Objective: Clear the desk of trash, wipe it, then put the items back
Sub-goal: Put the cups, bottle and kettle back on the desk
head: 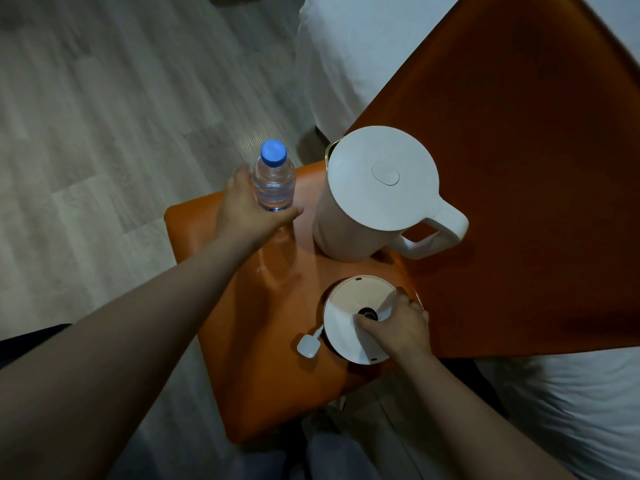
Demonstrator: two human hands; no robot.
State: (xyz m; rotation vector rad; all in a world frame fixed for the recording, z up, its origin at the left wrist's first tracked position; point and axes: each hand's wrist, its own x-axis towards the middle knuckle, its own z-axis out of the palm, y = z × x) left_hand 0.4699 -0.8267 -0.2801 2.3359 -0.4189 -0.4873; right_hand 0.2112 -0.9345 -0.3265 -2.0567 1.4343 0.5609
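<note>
Left hand (250, 211): curled round the lower body of the water bottle (273, 187), thumb laid across the near side, fingers wrapped round the far left side; spread no wider than the bottle itself.
Water bottle: clear, upright, blue cap (274, 153) standing above the grip; bottom hidden behind the thumb, so cannot tell whether resting on the stool or lifted off it.
Right hand (398, 325): pinching the kettle base (344, 318) at its right rim, thumb pressed on the top face, fingers curled over the edge and out of sight beneath.
Kettle base: round, white, black socket (367, 312) in the middle, just beside the thumb tip; mostly to the left of the grip; cannot tell whether flat on the seat or raised.
Plug (307, 348): white, on a short cord, left of the base and well clear of the right hand's fingers.
Kettle (375, 195): white, lid closed, upright between the two grips, beyond the right hand and just right of the left thumb; touched by neither hand, handle (440, 233) pointing right.
Stool (249, 341): orange padded seat under both hands.
Orange panel (536, 168): broad, to the right of the right hand.
Floor (104, 133): pale wood planks, left of the left hand.
Bedding (363, 46): white, beyond the kettle.
</note>
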